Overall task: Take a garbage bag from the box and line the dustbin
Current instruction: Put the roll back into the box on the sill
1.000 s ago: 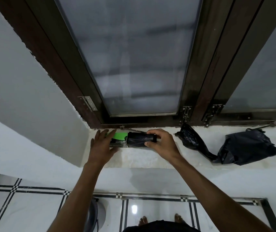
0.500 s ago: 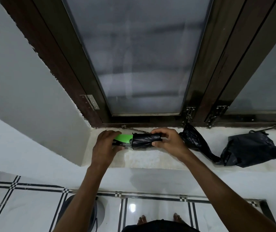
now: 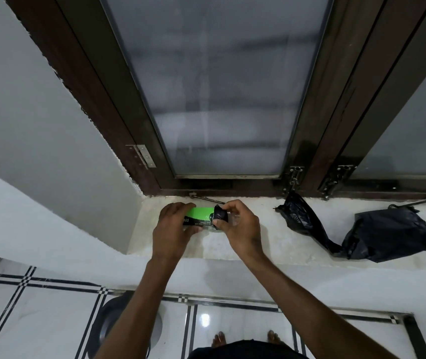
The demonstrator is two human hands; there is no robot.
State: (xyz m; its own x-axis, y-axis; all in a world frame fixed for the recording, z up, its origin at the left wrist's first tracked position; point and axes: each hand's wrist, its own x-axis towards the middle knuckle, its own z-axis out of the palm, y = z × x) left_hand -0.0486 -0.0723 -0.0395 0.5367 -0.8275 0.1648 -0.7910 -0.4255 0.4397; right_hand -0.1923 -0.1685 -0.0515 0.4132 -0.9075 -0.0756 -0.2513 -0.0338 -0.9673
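Early stage, by judgement: nothing is yet lining the dustbin, which is being seen only in part, low on the tiled floor behind the left forearm.

The green and black garbage-bag box is being held just above the pale window sill, in front of the dark-framed frosted window. It is being gripped by the left hand, fingers curled over its top and thumb pressed under its near edge. White lettering ending in "AGS" is being shown on the black band.

At the box's right end, a black roll of garbage bags is being pinched by the right hand, thumb below and fingertips above. The roll is looking tightly wound, glossy and crinkled. Only a short stub is being shown beside the box mouth; how much is sitting inside cannot be told.

Further right on the sill, well apart from the hands, a loose black plastic bag is lying crumpled, with a twisted tail trailing toward the window frame.

Still to be done, as judged: one bag is to be separated, opened and fitted over the bin's rim.
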